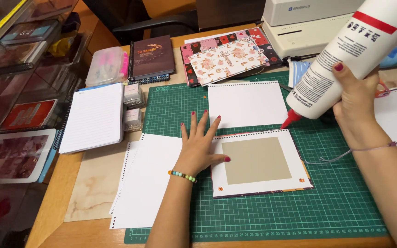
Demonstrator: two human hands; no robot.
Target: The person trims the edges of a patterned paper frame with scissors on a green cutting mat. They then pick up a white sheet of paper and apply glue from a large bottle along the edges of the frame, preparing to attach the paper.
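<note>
The right hand (357, 94) has its grip clamped on a big white glue bottle (345, 48) with a red stripe label, tilted, its red nozzle (291, 119) just above the punched white cover (258, 163) with a grey-beige square. The left hand (201, 144), fingers spread, presses flat on that cover's left edge, on the green cutting mat (336, 202) on the bench.

Dark red nail polish on both hands, a beaded bracelet (183, 176) on the left wrist, a thin cord band (374, 147) on the right.
</note>
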